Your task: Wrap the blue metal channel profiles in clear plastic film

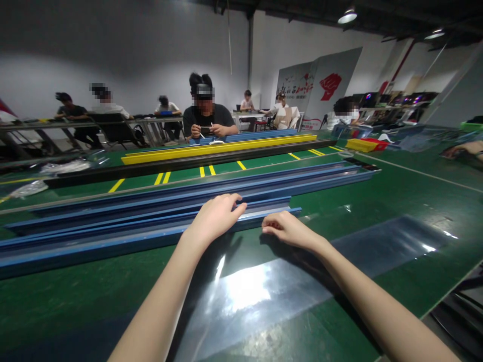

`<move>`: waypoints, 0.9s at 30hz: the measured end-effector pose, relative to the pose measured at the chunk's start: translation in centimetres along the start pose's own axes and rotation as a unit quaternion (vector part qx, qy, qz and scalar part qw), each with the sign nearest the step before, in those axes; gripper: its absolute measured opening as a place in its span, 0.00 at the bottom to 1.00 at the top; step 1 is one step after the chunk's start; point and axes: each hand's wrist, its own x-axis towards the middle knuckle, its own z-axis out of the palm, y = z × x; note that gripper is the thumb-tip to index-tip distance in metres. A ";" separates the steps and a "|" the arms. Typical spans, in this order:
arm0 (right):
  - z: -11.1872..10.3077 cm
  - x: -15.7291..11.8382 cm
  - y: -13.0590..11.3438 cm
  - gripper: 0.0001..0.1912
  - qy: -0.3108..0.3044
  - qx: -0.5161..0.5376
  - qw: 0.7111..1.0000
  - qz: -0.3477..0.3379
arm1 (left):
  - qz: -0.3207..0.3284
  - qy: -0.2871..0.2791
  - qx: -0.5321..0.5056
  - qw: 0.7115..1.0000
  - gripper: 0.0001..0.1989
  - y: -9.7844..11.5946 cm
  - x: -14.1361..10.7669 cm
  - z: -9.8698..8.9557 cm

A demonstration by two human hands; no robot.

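My left hand (219, 213) reaches over the nearest blue channel strip (158, 236), palm down. Its fingers are loosely bent with the thumb apart, and I see nothing held in them; the palm side is hidden. Near the right end of that strip is my right hand (283, 226), its fingers curled and pressed together. Whatever they may pinch is too small or hidden to make out. Beneath both forearms lies a clear plastic sheet (260, 301), shining with reflected light, flat on the green table (396, 191).
Another long blue channel (324, 176) lies behind the nearest one. Farther back are a black rail (181, 162) and a yellow channel (226, 147). Across the table sits a person (209, 115) holding a small item. Yellow and red trays (364, 145) stand at the right back.
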 end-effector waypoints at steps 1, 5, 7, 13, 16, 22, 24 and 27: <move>-0.2 0.0 0.1 0.09 0.026 -0.006 1.000 0.000 | 0.001 -0.002 0.000 1.000 0.20 0.1 -0.1 -0.2; -0.8 0.1 0.6 0.09 0.121 -0.021 0.992 -0.015 | 0.004 -0.022 0.010 1.000 0.20 0.3 -0.4 -0.4; -0.9 0.1 0.9 0.09 0.162 -0.050 0.985 -0.027 | 0.006 -0.038 0.013 0.999 0.20 0.1 -0.4 -0.3; -1.2 -0.1 1.8 0.09 0.252 -0.203 0.946 -0.017 | 0.002 -0.082 0.015 0.996 0.16 -1.1 0.0 0.5; -1.3 -0.2 2.2 0.10 0.277 -0.244 0.929 -0.004 | 0.002 -0.096 0.003 0.995 0.14 -1.6 0.2 0.7; -1.1 -0.1 3.5 0.11 0.301 -0.285 0.910 0.027 | 0.002 -0.137 -0.010 0.991 0.09 -2.0 0.5 1.1; -1.0 -0.1 4.0 0.11 0.310 -0.295 0.903 0.039 | 0.003 -0.141 -0.011 0.990 0.07 -2.1 0.6 1.2; -0.6 0.0 4.0 0.12 0.343 -0.290 0.892 0.047 | -0.001 -0.113 0.004 0.994 0.08 -2.1 0.6 1.1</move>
